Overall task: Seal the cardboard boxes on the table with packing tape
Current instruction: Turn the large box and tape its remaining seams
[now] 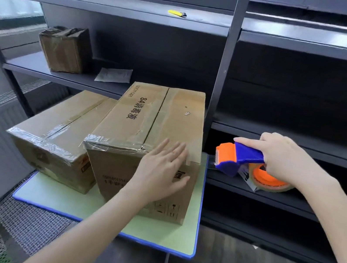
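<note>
- Head view: two brown corrugated cardboard boxes, glossy clear tape across their tops, stand on one smooth pale green worktop [151,231] with a blue rim.
- The taller box [146,122] is at the worktop's right edge; the lower box [61,126] is toward its left edge.
- The left hand [162,171] lies flat, fingers straight, on the taller box's near top edge.
- The right hand [282,158] grasps one blue-and-orange plastic tape dispenser [237,157], just past the right edge.

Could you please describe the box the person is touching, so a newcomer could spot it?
In front of the dark shelving lies a green mat bearing two boxes. It is the right-hand box, under the left hand; unlike its lower neighbour, it has black print on top.
</note>
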Demonstrator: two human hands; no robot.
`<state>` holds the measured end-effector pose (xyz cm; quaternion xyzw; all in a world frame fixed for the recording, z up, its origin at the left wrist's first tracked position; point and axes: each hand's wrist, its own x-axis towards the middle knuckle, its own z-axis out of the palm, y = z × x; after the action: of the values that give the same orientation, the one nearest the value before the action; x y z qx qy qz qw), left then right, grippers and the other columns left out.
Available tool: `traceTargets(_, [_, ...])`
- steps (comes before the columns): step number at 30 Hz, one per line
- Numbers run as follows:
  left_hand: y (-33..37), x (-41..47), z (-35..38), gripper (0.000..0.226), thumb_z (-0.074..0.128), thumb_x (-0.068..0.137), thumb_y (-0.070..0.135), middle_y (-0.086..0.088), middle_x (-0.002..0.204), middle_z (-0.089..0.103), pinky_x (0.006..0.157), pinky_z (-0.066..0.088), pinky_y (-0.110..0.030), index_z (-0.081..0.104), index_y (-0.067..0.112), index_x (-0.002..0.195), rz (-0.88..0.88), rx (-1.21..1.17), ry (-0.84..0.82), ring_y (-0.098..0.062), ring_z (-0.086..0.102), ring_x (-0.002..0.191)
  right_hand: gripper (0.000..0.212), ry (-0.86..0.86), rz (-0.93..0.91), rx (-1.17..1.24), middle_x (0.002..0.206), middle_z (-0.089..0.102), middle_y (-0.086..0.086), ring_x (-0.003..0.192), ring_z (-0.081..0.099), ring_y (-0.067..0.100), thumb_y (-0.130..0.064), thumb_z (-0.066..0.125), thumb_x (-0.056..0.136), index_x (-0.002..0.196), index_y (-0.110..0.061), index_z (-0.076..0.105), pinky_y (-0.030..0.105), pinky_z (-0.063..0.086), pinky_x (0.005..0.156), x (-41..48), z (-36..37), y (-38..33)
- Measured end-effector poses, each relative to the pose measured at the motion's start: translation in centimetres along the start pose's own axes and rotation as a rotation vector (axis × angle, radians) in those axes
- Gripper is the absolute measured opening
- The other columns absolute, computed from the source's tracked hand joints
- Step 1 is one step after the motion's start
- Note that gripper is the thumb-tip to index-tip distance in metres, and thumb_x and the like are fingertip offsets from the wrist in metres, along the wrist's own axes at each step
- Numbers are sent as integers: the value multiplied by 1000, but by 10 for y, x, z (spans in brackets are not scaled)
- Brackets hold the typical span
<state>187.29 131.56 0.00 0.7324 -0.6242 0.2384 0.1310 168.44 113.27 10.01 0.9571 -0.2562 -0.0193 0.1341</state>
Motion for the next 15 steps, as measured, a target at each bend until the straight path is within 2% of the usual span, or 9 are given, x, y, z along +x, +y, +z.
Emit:
traceTargets(4, [26, 9, 14, 64, 41, 83, 46, -6, 132, 57, 109, 36, -40, 54, 5, 132, 21, -45, 3, -20, 51, 125, 71, 31, -8, 13, 100, 41, -2, 94, 39, 14, -13, 42, 92, 145, -46, 8, 26, 35, 79, -1, 4, 4])
traceTargets(8, [26, 7, 23, 49, 51, 85, 34, -1, 129, 60, 107, 35, -34, 60, 11, 126, -16, -120, 142, -17, 54, 123, 69, 24, -8, 58, 107, 45, 0, 98, 41, 15, -15, 44, 93, 146, -44, 10, 24, 32, 77, -3, 8, 2])
traceTargets(11, [22, 6, 27, 44, 54, 86, 31, 0, 127, 62, 104, 40, -35, 62, 11, 124, 1, -119, 194, -17, 55, 121, 71, 14, -5, 93, 97, 38, -3, 90, 35, 13, -13, 45, 92, 145, -46, 11, 25, 31, 76, -2, 9, 4])
traceTargets(15, [11, 2, 29, 42, 59, 88, 43, 1, 119, 66, 98, 46, -35, 67, 13, 117, -16, -99, 252, -15, 60, 114, 74, -2, -16, 173, 95, 36, -3, 89, 36, 13, -11, 47, 90, 146, -45, 12, 24, 29, 74, -3, 11, -3])
